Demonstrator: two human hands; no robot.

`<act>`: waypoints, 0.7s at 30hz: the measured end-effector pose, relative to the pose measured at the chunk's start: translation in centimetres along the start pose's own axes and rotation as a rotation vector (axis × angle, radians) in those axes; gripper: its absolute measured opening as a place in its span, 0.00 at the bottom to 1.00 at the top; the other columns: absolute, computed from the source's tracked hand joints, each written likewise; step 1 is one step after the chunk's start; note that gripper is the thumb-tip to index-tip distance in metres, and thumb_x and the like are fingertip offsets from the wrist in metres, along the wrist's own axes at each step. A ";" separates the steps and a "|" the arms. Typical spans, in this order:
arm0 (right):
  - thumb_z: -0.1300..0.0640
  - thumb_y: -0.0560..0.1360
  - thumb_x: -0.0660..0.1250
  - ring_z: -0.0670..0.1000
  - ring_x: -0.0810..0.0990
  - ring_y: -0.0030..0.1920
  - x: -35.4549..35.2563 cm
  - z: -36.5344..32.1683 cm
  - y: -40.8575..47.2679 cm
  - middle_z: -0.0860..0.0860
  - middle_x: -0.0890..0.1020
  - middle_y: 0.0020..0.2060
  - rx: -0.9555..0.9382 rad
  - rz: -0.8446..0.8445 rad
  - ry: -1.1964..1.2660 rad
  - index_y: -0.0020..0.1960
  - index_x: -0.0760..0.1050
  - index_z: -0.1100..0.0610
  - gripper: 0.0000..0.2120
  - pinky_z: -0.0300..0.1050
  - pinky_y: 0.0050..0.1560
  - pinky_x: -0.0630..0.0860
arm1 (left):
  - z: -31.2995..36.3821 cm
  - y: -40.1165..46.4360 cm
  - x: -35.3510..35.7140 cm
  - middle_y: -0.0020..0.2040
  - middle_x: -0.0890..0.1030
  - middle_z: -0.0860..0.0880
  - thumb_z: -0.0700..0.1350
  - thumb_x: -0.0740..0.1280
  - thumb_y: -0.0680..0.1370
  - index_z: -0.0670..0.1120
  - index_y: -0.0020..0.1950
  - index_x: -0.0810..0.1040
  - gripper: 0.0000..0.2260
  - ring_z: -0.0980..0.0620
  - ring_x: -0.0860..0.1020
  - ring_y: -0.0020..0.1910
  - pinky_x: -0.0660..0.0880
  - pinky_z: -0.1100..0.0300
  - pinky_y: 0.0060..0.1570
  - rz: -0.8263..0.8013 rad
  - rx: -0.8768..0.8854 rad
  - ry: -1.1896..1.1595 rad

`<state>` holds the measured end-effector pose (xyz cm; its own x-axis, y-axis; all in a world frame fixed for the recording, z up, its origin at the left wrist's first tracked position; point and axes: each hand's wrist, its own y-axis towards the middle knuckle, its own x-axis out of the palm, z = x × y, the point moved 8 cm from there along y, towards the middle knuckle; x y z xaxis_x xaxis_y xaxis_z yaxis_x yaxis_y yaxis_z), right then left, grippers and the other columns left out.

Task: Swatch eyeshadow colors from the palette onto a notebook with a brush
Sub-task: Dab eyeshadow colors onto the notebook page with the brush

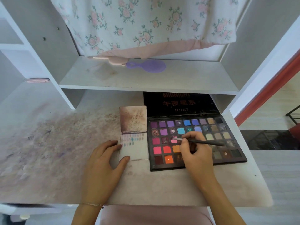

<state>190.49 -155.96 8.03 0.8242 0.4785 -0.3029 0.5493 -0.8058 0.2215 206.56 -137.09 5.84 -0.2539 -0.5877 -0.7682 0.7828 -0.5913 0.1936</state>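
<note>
On the upper shelf (146,78) lie a purple hairbrush (149,65) and a pink comb-like thing (110,60) just beside it, partly under the hem of a floral cloth (146,23) that hangs over the back of the alcove. A small pink item (37,80) sits on the side shelf at left. The white desk (56,151) is smeared with pinkish and purplish powder stains across its left half. On it the open eyeshadow palette (194,142) lies with its black lid tilted back under the shelf, touching the small notebook (134,148) at its left, whose stained cover stands open and whose near page bears rows of faint swatches. The right hand (195,153) pinches a thin dark brush (201,141), its tip on a pink pan, and hides several pans beneath it. The left hand (103,161) rests flat with relaxed fingers, thumb and fingertips on the notebook's left edge. A red-trimmed wall and a railing show at right; lid lettering is partly cut off by the shelf
</note>
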 end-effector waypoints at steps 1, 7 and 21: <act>0.66 0.73 0.63 0.44 0.71 0.27 1.2 -0.3 -0.2 0.49 0.72 0.25 -0.006 -0.044 -0.004 0.39 0.70 0.48 0.13 0.35 0.25 0.67 | 0.0 0.0 0.0 0.58 0.76 0.53 0.47 0.72 0.70 0.47 0.55 0.79 0.15 0.53 0.71 0.59 0.64 0.60 0.59 0.005 0.001 -0.004; 0.63 0.73 0.65 0.40 0.75 0.37 6.4 -2.1 -0.3 0.42 0.76 0.34 -0.036 -0.239 -0.047 0.40 0.71 0.42 0.15 0.28 0.34 0.70 | 0.1 0.0 -0.2 0.58 0.76 0.52 0.47 0.72 0.69 0.47 0.55 0.79 0.15 0.60 0.67 0.55 0.63 0.62 0.58 0.024 0.027 -0.005; 0.59 0.74 0.62 0.50 0.80 0.38 8.9 -1.6 0.6 0.52 0.81 0.36 0.014 -0.321 -0.136 0.40 0.69 0.41 0.13 0.43 0.39 0.78 | 0.0 0.0 -0.1 0.58 0.77 0.51 0.47 0.73 0.69 0.46 0.55 0.79 0.15 0.58 0.68 0.56 0.63 0.61 0.58 0.034 0.046 -0.012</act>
<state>198.41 -151.63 6.99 0.5830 0.6586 -0.4757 0.7751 -0.6265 0.0825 206.61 -137.03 5.87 -0.2350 -0.6142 -0.7534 0.7644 -0.5956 0.2470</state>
